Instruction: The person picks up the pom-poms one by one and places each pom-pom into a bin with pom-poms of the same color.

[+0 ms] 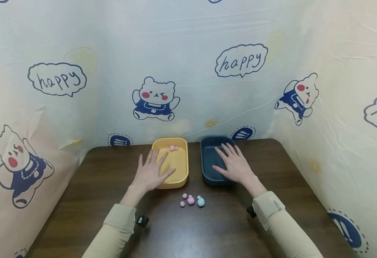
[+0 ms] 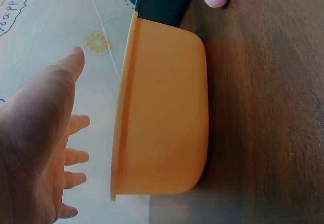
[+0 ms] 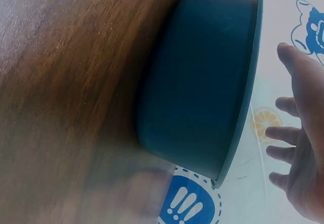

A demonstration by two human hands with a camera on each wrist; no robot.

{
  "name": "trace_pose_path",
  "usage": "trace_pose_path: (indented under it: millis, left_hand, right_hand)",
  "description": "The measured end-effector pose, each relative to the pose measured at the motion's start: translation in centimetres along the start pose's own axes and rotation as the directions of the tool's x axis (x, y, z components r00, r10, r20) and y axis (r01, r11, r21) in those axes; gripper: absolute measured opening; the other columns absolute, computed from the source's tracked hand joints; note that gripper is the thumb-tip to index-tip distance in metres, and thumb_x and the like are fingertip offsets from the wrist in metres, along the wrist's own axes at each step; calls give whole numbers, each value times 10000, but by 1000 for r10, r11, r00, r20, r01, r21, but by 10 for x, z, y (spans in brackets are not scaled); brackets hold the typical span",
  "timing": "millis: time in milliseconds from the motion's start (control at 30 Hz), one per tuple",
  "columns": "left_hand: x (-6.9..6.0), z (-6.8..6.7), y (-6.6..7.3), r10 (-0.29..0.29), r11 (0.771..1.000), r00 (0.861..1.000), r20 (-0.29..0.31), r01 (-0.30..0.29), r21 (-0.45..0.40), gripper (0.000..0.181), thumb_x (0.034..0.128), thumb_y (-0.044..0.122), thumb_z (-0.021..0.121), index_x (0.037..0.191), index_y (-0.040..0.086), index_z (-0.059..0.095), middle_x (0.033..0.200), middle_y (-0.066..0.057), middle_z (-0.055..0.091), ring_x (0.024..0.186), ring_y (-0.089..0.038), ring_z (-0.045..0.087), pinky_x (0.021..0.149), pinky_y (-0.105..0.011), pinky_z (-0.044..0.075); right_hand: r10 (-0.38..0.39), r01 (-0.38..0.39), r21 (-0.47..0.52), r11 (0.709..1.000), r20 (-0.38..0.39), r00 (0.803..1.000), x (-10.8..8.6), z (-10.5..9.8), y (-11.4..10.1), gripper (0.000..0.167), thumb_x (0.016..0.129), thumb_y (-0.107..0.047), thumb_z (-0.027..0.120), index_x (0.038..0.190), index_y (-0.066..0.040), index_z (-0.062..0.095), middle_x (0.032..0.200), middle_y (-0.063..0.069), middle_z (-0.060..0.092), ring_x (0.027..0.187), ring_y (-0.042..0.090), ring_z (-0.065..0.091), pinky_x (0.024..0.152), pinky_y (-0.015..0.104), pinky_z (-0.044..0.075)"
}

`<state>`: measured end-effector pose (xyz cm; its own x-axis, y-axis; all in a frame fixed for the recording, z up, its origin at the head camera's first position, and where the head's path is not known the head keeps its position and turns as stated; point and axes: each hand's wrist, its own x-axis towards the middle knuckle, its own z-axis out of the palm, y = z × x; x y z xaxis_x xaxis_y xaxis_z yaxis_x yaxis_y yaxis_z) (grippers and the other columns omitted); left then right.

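Observation:
My left hand (image 1: pixel 149 173) is spread, palm down, over the left side of a yellow bin (image 1: pixel 183 165). Its fingers are straight and hold nothing; the left wrist view shows them above the bin's rim. Inside that bin, near the far end, lies a small pink clay piece (image 1: pixel 172 148) made of joined balls. Over a dark blue bin (image 1: pixel 208 168) my right hand (image 1: pixel 235 166) hovers with its fingers spread, also holding nothing. In front of the bins sit several small pink balls (image 1: pixel 191 200) and a light blue two-ball piece (image 1: pixel 201 202).
Both bins stand side by side on a dark wooden table (image 1: pixel 175 233), close to its back edge. Behind and beside the table hangs a pale printed curtain (image 1: pixel 188 100) with cartoon bears. A black wrist device (image 1: pixel 141 220) is strapped at the left cuff.

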<state>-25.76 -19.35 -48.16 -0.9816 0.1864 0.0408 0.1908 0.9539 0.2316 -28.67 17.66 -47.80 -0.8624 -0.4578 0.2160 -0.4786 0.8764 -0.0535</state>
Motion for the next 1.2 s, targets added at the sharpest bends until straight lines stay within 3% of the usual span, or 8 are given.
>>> trace_pose_path:
  millis: [300, 600, 900, 1200]
  left_hand:
    - [-6, 5, -9, -27, 1000, 1000, 11, 27, -1, 1029, 996, 863, 431, 1756, 184, 289, 1845, -221, 164, 1728, -475, 77, 1355, -769, -19]
    - [-13, 17, -20, -34, 999, 999, -4, 34, -2, 1213, 982, 887, 420, 1739, -27, 170, 1835, -242, 164, 1730, -452, 106, 1367, -751, -7]
    - [-18, 24, -25, -14, 1000, 1000, -25, 14, 3, 1235, 981, 878, 440, 1733, -54, 138, 1836, -254, 141, 1729, -438, 131, 1389, -706, 35]
    - [-17, 26, -28, -21, 1000, 999, -35, 22, 16, 1254, 973, 891, 426, 1729, -67, 136, 1833, -263, 142, 1722, -456, 146, 1389, -704, 58]
  right_hand:
    - [-17, 17, 71, 997, -4, 1000, -5, 0, -5, 826, 1054, -597, 641, 1689, -110, 439, 1747, 241, 416, 1666, 434, 345, 1393, 598, 246]
    - [-36, 39, 114, 993, -22, 999, -12, 3, -18, 821, 1053, -595, 645, 1684, -109, 447, 1739, 217, 441, 1659, 418, 368, 1385, 601, 267]
    - [-75, 76, 183, 980, -11, 997, -20, -1, -43, 830, 1066, -587, 639, 1699, -101, 414, 1770, 168, 411, 1667, 365, 375, 1384, 580, 283]
    - [-124, 130, 285, 950, -39, 992, -28, -4, -64, 801, 1060, -506, 700, 1686, -83, 433, 1756, 146, 443, 1651, 336, 413, 1352, 558, 355]
